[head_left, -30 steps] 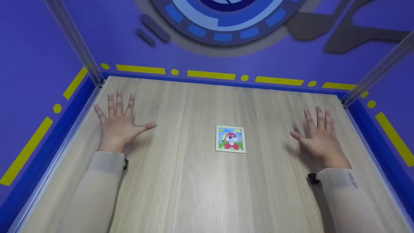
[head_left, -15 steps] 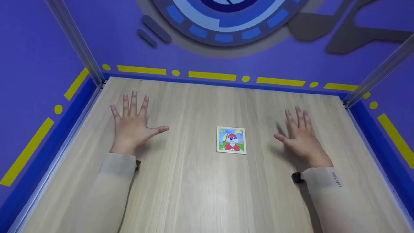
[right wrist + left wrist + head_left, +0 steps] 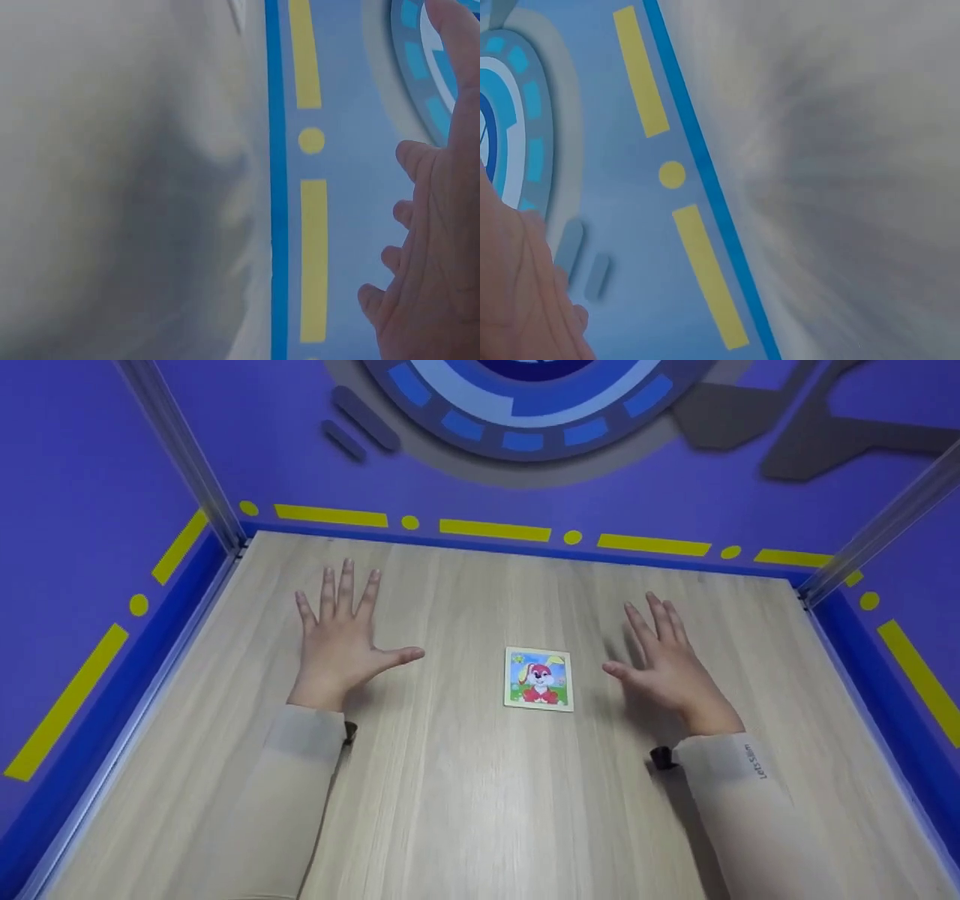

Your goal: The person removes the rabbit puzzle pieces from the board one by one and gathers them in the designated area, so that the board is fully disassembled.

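Note:
A small square picture board [image 3: 538, 679] with a red-and-white cartoon rabbit lies flat on the wooden table [image 3: 465, 795], between the two hands. To its left, my left hand [image 3: 341, 649] is spread with the thumb pointing toward the board, apart from it and holding nothing. On the other side my right hand [image 3: 671, 667] has its fingers extended and its thumb near the board's right edge, not touching it. Part of the left palm [image 3: 525, 292] shows in the left wrist view; the right palm [image 3: 442, 262] and fingers show in the right wrist view.
A blue-purple back wall [image 3: 450, 499] with yellow dashes and a round printed design borders the table's far edge. Side walls with metal corner posts [image 3: 180, 450] enclose the left and right. Each beige sleeve [image 3: 262, 802] has a dark object at its cuff.
Both hands have moved inward toward the picture board, the left to the right and the right to the left. The fingers stay extended, and the board stays in place on the table.

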The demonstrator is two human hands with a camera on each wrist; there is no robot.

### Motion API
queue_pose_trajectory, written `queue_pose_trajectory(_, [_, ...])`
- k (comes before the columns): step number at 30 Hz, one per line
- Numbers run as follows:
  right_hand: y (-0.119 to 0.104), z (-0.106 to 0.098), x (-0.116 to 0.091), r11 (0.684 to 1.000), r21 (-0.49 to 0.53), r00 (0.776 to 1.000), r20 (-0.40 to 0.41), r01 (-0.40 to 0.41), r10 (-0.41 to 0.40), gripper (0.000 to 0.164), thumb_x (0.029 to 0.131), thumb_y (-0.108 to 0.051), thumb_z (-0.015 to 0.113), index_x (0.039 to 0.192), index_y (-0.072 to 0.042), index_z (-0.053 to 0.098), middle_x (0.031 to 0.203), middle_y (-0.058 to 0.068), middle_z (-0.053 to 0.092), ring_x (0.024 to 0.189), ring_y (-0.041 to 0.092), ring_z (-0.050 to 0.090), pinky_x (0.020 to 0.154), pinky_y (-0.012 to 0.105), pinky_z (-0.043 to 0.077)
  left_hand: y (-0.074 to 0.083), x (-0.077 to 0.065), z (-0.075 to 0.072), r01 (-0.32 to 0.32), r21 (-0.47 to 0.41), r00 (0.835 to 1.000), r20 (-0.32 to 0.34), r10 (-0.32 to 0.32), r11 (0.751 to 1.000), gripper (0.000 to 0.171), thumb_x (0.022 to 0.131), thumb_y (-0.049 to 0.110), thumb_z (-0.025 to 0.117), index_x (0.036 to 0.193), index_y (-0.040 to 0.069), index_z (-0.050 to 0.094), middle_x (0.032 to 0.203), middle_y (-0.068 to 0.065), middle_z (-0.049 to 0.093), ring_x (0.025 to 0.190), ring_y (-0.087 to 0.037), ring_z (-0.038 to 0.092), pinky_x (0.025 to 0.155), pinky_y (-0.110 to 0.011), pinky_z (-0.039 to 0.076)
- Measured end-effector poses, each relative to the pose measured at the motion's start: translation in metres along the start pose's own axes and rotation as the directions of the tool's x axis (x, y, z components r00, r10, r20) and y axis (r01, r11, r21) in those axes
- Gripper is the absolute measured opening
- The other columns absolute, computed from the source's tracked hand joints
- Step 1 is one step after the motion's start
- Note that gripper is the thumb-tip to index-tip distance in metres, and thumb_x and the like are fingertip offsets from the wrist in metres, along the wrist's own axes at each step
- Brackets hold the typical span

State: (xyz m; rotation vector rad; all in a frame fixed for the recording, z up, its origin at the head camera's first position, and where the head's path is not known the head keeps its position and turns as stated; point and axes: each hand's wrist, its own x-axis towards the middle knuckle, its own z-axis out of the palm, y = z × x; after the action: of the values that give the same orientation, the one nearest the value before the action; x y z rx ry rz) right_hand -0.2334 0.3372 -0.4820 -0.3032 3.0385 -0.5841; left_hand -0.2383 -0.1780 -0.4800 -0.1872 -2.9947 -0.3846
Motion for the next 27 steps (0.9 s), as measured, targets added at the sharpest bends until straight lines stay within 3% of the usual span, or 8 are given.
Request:
queue_pose_trajectory(6, [-0.012,0.009,0.008,0.999,0.028,0.999,-0.015,0.028,-0.028,0.114,0.099,-0.072,0.072,0.184,-0.031,0.009,0.194,0.001,-0.010,0.179,0.039,-0.012,0.133,0.086,0.012,0.016,0.005,0.003,-0.016,-0.005,1.000,0.000,0.016,1.000,0.145,0.076,0.111,0.052,0.184,0.030,0.000,0.192,-0.012,-0.014,0.177,-0.045,-0.019,0.132,-0.083,-0.018])
queue_pose_trajectory(12, [-0.024,0.020,0.014,0.993,0.107,0.998,-0.032,0.050,-0.047,0.119,0.095,-0.068,0.079,0.184,-0.031,0.009,0.194,0.003,-0.007,0.179,0.039,-0.009,0.134,0.086,0.014,0.035,0.010,0.008,-0.048,-0.102,0.998,-0.045,0.044,0.994,0.144,0.075,0.104,0.067,0.184,0.027,0.013,0.193,-0.012,-0.002,0.179,-0.044,-0.009,0.136,-0.082,-0.006])
queue_pose_trajectory(19, [-0.045,0.031,0.019,0.968,0.231,0.995,-0.046,0.094,-0.086,0.125,0.091,-0.054,0.090,0.183,-0.037,0.008,0.194,0.002,-0.004,0.180,0.038,-0.007,0.132,0.086,0.018,0.054,0.011,0.013,-0.089,-0.181,0.996,-0.037,0.084,0.979,0.141,0.077,0.099,0.072,0.184,0.028,0.013,0.194,-0.010,0.001,0.179,-0.043,-0.002,0.138,-0.080,0.003])
queue_pose_trajectory(22, [-0.052,0.036,0.019,0.954,0.280,0.995,-0.038,0.103,-0.096,0.126,0.090,-0.052,0.091,0.184,-0.036,0.008,0.194,0.003,-0.004,0.180,0.039,-0.006,0.132,0.086,0.019,0.063,0.011,0.015,-0.127,-0.257,0.992,-0.015,0.127,0.958,0.138,0.080,0.093,0.076,0.184,0.029,0.013,0.194,-0.009,0.002,0.179,-0.044,0.005,0.140,-0.077,0.009])
queue_pose_trajectory(27, [-0.059,0.046,0.018,0.932,0.349,0.995,-0.016,0.095,-0.096,0.125,0.089,-0.051,0.091,0.184,-0.030,0.012,0.194,0.004,0.001,0.179,0.041,0.000,0.134,0.083,0.019,0.076,0.012,0.018,-0.147,-0.412,0.984,0.030,0.174,0.899,0.127,0.087,0.083,0.081,0.183,0.032,0.016,0.194,-0.001,0.003,0.178,-0.042,0.010,0.139,-0.074,0.022])
